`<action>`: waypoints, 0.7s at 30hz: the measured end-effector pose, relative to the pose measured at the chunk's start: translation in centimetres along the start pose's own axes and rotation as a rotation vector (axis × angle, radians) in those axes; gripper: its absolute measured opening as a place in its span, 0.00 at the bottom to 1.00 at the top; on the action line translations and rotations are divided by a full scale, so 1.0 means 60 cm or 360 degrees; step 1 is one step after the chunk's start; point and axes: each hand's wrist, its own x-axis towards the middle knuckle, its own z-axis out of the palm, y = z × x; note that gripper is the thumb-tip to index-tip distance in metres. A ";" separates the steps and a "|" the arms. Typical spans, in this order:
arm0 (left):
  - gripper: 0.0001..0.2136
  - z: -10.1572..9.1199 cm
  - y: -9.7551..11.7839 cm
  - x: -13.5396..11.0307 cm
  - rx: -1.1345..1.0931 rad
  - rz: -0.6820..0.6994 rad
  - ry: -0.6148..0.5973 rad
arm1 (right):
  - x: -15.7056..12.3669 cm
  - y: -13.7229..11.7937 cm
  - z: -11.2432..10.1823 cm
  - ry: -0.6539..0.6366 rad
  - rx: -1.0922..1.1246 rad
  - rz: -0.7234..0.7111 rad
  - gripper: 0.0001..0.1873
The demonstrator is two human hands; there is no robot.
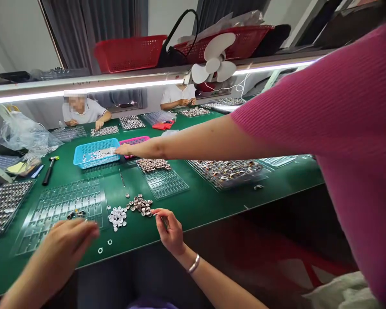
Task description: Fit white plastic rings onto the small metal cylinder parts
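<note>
My left hand [69, 240] is blurred, fingers drawn together, over the near edge of a clear plastic tray [64, 206] with many small pockets. What it holds, if anything, is hidden. My right hand [169, 229], a bracelet on its wrist, pinches a small metal ring at the edge of a pile of brown-and-silver rings [140, 204]. A pile of small white rings [117, 216] lies between my hands, and two loose white rings [104, 246] lie near the table edge.
A co-worker's arm [196, 143] in a pink sleeve reaches from the right to a blue basket [94, 154] beside a pink one [137, 140]. More part trays [227, 169] and a hammer [49, 169] lie on the green table [206, 201]. Two people sit at the far side.
</note>
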 end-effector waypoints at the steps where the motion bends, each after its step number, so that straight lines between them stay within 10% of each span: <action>1: 0.11 0.034 0.013 0.047 0.0008 -0.0095 -0.0104 | 0.000 0.000 0.001 0.0002 -0.0001 0.0000 0.05; 8: 0.16 0.195 0.033 0.333 0.0114 -0.0690 -0.0238 | 0.000 -0.003 0.003 0.0027 -0.0001 -0.0076 0.07; 21: 0.17 0.245 -0.014 0.367 -0.0069 -0.0904 -0.0370 | -0.002 -0.002 -0.003 -0.0020 0.0042 -0.0093 0.10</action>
